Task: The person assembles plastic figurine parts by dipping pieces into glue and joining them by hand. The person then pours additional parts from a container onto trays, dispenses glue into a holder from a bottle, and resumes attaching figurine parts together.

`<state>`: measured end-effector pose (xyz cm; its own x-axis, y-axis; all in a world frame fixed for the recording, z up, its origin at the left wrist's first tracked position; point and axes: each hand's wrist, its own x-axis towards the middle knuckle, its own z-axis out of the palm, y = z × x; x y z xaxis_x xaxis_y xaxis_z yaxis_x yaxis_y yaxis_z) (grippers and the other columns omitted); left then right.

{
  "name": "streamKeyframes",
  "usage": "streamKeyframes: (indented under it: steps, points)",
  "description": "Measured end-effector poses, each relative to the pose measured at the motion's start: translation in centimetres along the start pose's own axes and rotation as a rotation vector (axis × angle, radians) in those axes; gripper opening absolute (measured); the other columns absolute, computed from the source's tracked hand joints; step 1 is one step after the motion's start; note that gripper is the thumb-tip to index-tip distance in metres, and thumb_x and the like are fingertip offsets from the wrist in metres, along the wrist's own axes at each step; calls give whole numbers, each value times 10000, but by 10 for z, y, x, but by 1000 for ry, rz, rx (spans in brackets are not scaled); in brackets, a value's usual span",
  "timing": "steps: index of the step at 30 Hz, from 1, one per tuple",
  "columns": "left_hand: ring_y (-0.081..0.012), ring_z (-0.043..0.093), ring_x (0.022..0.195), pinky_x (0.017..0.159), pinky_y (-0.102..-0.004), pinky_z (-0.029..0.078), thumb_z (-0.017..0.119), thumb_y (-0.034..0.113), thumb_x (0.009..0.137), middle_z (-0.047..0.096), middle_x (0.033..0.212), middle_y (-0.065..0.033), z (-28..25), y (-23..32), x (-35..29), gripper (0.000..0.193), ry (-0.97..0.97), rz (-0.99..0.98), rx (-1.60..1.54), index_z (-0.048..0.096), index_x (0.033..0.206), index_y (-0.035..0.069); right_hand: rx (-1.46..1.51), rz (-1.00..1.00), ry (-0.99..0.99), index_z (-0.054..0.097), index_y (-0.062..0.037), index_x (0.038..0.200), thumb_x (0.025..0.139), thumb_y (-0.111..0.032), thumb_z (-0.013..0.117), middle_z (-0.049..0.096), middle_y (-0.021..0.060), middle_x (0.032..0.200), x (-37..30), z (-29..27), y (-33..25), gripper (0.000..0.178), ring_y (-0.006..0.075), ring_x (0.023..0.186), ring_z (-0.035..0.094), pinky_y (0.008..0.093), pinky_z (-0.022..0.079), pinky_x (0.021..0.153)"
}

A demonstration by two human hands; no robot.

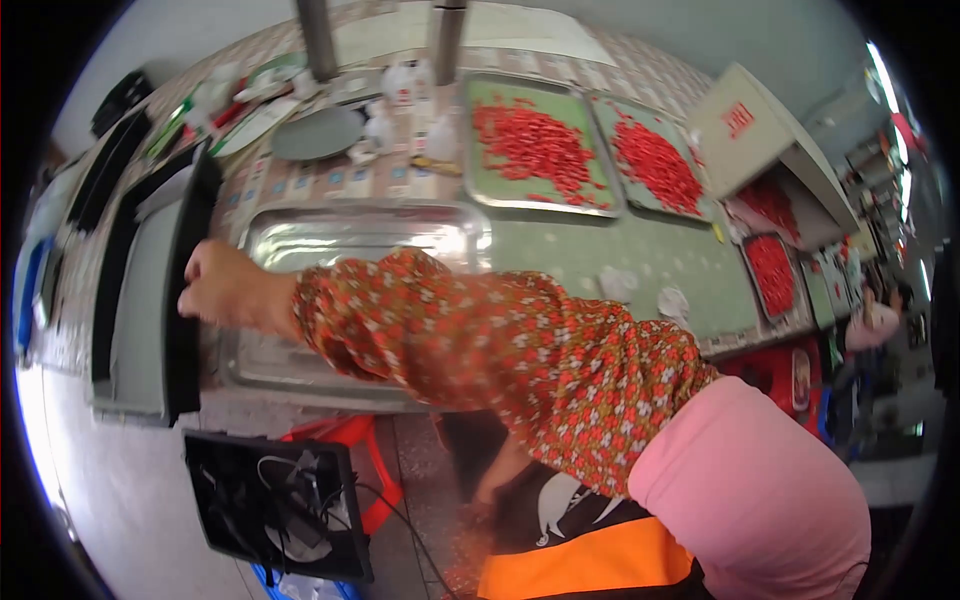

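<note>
My right arm, in a floral sleeve with a pink upper part, reaches across to the far left. Its hand point(228, 285) is closed, with the fingers curled over the right rim of a long black tray point(182, 350) that has a grey inner bottom. Beneath that wrist and forearm lies a shiny metal tray point(370, 217), partly covered by the sleeve. My left hand point(505, 470) is low, in front of the apron and below the table edge. The right sleeve hides its fingers, and its forearm is blurred.
Two trays of red pieces point(530, 145) point(655, 165) stand at the back. A tilted carton point(770, 140) and a smaller tray of red pieces point(770, 275) are at right. Below the table, a black crate point(340, 500) of cables sits by a red stool point(375, 465). Metal posts point(447, 45) rise behind.
</note>
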<state>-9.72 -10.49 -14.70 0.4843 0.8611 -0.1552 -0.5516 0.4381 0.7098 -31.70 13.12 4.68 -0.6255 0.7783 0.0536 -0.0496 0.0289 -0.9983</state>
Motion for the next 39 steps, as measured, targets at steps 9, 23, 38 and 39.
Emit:
streamKeyframes:
  steps: [9,23,38,39]
  points:
    - [-140,573,1070,970,-272,421,506,57,972,638,1145,-64,49,51,26,225,58,-176,108,638,1145,1,-626,-279,352,663,-53,1080,873,-43,662,625,66,1030,-314,-311,-50,208,162,926,620,290,513,776]
    - [-149,551,1117,1022,-296,394,461,-19,956,608,1169,-79,48,22,34,242,108,-188,336,589,1162,-24,-1348,769,1443,358,-223,1483,921,-633,441,376,257,1431,-641,-644,21,701,492,1304,372,617,286,1062]
    - [-127,571,1041,929,-257,435,488,4,963,624,1118,-73,101,60,26,282,185,-403,585,548,1237,-21,-1801,550,1312,576,-30,1083,930,-385,580,562,207,1036,-604,-653,10,387,398,1016,548,506,523,770]
    - [-117,578,985,894,-247,453,483,0,974,624,1080,-67,109,64,26,279,192,-399,605,530,1248,-17,-1794,556,1299,574,-29,1071,936,-378,571,562,206,1022,-605,-655,8,374,397,1001,555,510,526,758]
